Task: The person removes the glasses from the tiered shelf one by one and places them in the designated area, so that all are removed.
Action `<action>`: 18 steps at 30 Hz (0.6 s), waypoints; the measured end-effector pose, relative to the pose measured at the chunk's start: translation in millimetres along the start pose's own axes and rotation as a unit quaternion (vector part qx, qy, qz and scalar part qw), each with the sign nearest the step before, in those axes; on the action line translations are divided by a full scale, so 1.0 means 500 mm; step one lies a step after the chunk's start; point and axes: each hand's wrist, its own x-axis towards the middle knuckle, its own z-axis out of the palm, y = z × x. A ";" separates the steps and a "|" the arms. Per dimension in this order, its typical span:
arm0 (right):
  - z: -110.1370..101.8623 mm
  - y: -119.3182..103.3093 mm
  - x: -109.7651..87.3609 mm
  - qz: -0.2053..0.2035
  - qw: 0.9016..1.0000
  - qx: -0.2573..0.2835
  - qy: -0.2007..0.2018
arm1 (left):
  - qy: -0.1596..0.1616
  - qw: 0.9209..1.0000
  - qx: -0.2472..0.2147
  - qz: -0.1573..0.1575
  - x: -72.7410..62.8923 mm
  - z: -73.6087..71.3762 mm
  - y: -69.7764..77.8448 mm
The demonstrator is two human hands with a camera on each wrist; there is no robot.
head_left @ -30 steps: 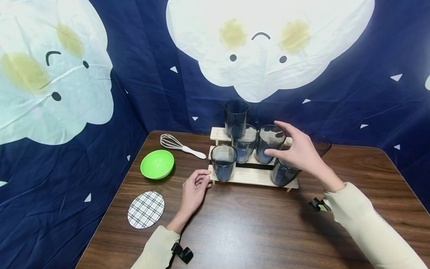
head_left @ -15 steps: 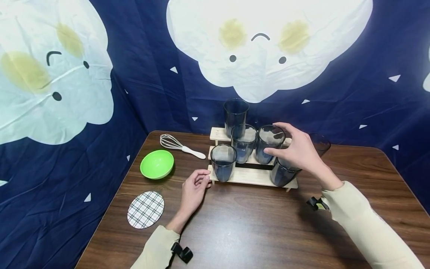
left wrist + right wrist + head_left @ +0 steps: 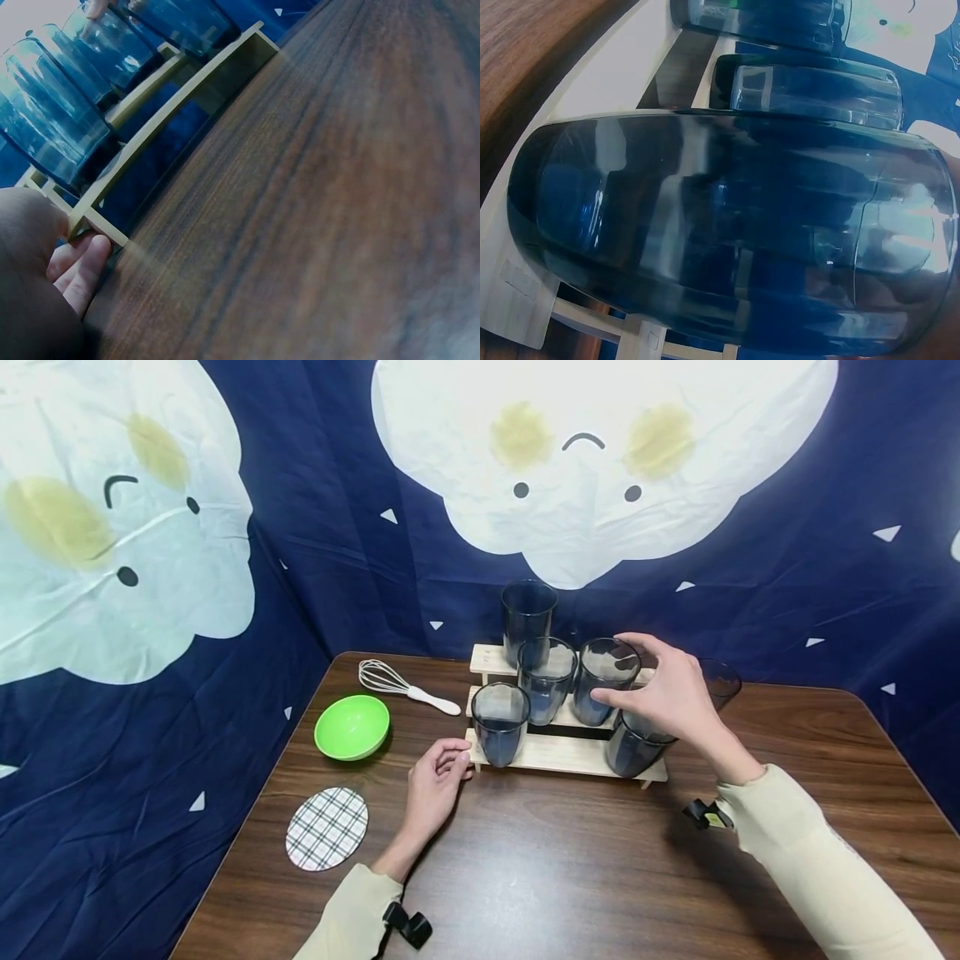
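Observation:
A three-tier wooden rack (image 3: 566, 753) holds several dark, clear drinking glasses. My right hand (image 3: 671, 693) grips the right-hand glass (image 3: 600, 689) on the middle tier near its rim, thumb in front and fingers behind. Beside it on that tier stands another glass (image 3: 546, 681). At the rack's left end my left hand (image 3: 433, 785) pinches the lowest tier, with fingertips (image 3: 88, 262) under the board in the left wrist view. Two glasses stand on the lowest tier, the left one (image 3: 499, 727) and the right one (image 3: 633, 752). One large glass (image 3: 727, 232) fills the right wrist view.
A tall glass (image 3: 527, 622) stands on the top tier; another (image 3: 720, 681) is partly hidden behind my right hand. Left of the rack lie a white whisk (image 3: 408, 687), a green bowl (image 3: 351, 728) and a checked round coaster (image 3: 327, 828). A blue patterned cloth (image 3: 322, 527) hangs behind the table.

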 end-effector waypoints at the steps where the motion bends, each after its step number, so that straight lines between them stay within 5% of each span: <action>1: 0.000 0.000 0.000 0.001 1.000 -0.001 0.000 | 0.000 1.000 0.000 0.000 0.000 0.000 0.000; 18: -0.010 -0.004 0.002 -0.006 1.000 0.008 0.024 | 0.000 1.000 -0.003 0.002 -0.002 -0.001 -0.001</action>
